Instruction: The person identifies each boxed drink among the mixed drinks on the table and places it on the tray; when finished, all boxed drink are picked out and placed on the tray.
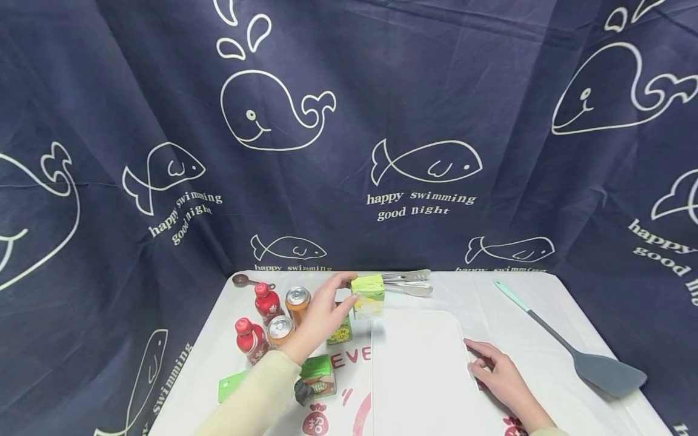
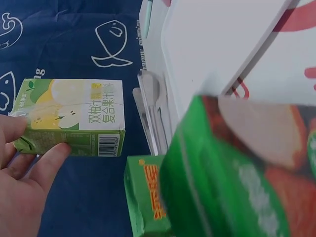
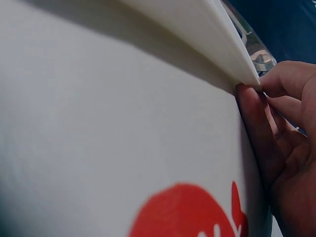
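Observation:
My left hand (image 1: 326,310) grips a green-and-yellow juice carton (image 1: 368,298) by its side, near the far left corner of a white cutting board (image 1: 425,375). In the left wrist view the juice carton (image 2: 74,118) shows pale fruit pictures and a barcode, with fingers and thumb around one end. It appears held above the table. My right hand (image 1: 497,370) is at the board's right edge. In the right wrist view the thumb lies under the edge of the cutting board (image 3: 197,29) and a finger lies over it, pinching it; that edge stands off the tablecloth.
Left of the board stand red bottles (image 1: 267,304), orange cans (image 1: 297,304) and green cartons (image 1: 319,376). A brown measuring spoon (image 1: 245,280) lies at the far left corner. Metal tongs (image 1: 409,277) lie behind the board, and a grey spatula (image 1: 605,370) to its right.

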### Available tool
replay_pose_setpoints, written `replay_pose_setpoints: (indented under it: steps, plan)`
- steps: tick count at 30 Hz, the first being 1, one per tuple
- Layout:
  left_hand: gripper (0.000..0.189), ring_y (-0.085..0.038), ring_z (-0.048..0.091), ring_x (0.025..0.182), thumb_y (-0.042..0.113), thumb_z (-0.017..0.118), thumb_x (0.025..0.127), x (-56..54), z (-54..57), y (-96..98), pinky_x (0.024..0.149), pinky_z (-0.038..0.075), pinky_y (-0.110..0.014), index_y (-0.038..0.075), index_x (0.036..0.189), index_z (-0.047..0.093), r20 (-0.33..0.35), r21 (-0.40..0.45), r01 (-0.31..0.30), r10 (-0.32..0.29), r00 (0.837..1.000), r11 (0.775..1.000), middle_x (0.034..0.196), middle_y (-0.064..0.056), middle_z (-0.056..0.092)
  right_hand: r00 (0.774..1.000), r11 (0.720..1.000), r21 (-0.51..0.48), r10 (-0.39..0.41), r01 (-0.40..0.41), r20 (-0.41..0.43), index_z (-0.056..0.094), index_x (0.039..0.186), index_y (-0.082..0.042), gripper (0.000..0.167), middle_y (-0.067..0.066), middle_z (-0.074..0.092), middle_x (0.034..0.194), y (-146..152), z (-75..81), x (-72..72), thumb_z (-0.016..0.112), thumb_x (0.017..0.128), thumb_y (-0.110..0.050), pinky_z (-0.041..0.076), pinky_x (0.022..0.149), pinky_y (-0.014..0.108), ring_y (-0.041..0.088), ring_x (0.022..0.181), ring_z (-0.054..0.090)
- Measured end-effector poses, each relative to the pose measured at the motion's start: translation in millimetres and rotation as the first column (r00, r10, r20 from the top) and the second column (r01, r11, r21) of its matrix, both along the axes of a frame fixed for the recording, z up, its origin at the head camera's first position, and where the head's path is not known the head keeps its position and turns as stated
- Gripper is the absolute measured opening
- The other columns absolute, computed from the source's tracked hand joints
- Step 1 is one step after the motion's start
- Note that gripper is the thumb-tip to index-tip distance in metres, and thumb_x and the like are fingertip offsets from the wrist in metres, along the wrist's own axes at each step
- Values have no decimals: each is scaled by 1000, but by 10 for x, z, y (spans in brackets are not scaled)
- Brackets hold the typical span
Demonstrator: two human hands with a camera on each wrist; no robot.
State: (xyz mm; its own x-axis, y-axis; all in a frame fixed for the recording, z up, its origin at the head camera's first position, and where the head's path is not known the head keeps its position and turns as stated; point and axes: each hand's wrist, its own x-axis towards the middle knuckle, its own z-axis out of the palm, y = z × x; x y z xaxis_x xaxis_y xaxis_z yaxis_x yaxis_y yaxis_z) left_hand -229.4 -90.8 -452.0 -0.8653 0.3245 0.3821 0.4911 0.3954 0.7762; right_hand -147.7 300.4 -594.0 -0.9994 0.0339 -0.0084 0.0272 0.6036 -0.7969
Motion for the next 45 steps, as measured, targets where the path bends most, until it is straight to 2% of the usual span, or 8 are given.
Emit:
replay_pose_setpoints:
  steps: [7, 11, 14, 18, 25, 33, 43, 45]
  plan:
    - [42, -19, 59, 122, 9, 69, 102, -3, -65, 171, 87, 61, -27, 8, 142, 58, 26, 1, 31, -31, 999, 1000, 131, -1, 63, 1000, 1000, -7, 1, -1, 0, 60, 144, -1, 55, 20, 60, 142, 2, -10, -6, 76, 93, -10, 53, 96, 18, 17, 103, 58]
    - [42, -19, 59, 123, 8, 69, 102, -11, -135, 286, 87, 60, -25, 9, 142, 57, 43, 6, 48, -48, 998, 999, 132, -2, 62, 1000, 1000, 11, 1, -1, -2, 59, 144, 1, 54, 21, 59, 143, -5, -20, -9, 76, 93, -11, 49, 107, 26, 29, 119, 60]
    - [43, -19, 60, 122, 7, 69, 101, -9, -179, 377, 88, 60, -24, 8, 142, 58, 56, 19, 66, -67, 996, 998, 133, -2, 62, 1000, 1000, 11, 6, -6, -7, 59, 143, 2, 54, 23, 58, 144, -8, -27, -9, 75, 93, -10, 45, 109, 32, 39, 131, 56]
    - [42, -19, 60, 121, 5, 69, 100, 7, -222, 500, 88, 59, -22, 10, 140, 59, 57, 29, 75, -76, 995, 997, 132, -3, 63, 1000, 1000, 7, 12, -12, -25, 59, 142, 3, 53, 24, 58, 143, -9, -37, -7, 75, 93, -9, 43, 108, 35, 43, 134, 53]
    - [41, -17, 60, 121, 3, 69, 99, 34, -332, 735, 89, 58, -20, 7, 139, 59, 62, 58, 99, -103, 993, 993, 134, -4, 61, 999, 1000, 11, 13, -12, -30, 60, 142, 2, 53, 22, 59, 142, -14, -21, -1, 76, 93, -10, 46, 106, 21, 39, 130, 57]
    - [40, -13, 59, 122, 3, 68, 100, 50, -486, 958, 91, 57, -19, 10, 138, 59, 117, 55, 104, -110, 987, 993, 134, -1, 61, 1000, 1000, 10, 18, -18, -16, 59, 142, 4, 54, 25, 57, 143, -16, 7, 1, 76, 93, -10, 43, 109, 42, 45, 134, 52]
    - [40, -9, 59, 118, 6, 69, 100, 28, -757, 1197, 93, 59, -29, 13, 138, 60, 83, 36, 124, -126, 989, 992, 130, 2, 62, 1000, 1000, 28, 2, -2, 11, 58, 144, 2, 56, 22, 58, 143, -11, -9, -12, 76, 92, -12, 50, 106, 24, 24, 111, 56]
    - [40, -8, 58, 118, 7, 69, 100, 30, -797, 1246, 94, 59, -32, 14, 137, 60, 83, 32, 126, -128, 988, 992, 129, 3, 62, 1000, 1000, 26, 1, -1, 10, 58, 144, 2, 56, 21, 58, 143, -10, -12, -17, 76, 92, -13, 48, 102, 14, 21, 108, 55]
